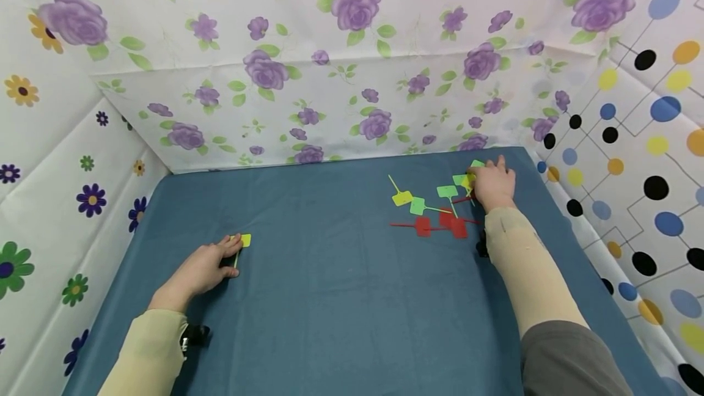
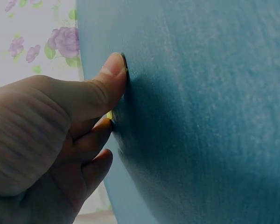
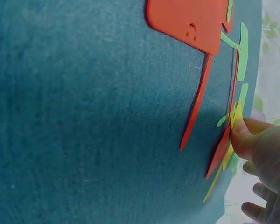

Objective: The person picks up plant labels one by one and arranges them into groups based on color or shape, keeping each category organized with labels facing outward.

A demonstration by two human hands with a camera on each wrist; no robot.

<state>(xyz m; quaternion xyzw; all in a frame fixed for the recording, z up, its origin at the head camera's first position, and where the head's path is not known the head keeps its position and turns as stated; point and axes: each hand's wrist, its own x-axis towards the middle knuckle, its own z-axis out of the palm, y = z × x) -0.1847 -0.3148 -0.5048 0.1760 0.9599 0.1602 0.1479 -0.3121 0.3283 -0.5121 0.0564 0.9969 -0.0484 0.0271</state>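
Observation:
My left hand (image 1: 206, 267) rests on the blue cloth at the left, fingers extended onto a flat yellow tag (image 1: 246, 240) with a thin stem. Its thumb lies near the stem's lower end, apart from the fingertips; the fingers hide part of the tag. At the far right my right hand (image 1: 494, 183) pinches another yellow tag (image 3: 239, 112) at the pile, thumb against its face. Around that hand lie green tags (image 1: 447, 191) and red tags (image 1: 423, 227), some overlapping. One more yellow tag (image 1: 402, 198) lies at the pile's left side.
Blue cloth (image 1: 330, 298) covers the table. A purple-flowered sheet (image 1: 308, 96) rises at the back, with a flower-patterned sheet (image 1: 66, 225) at the left and a dotted sheet (image 1: 654, 157) at the right.

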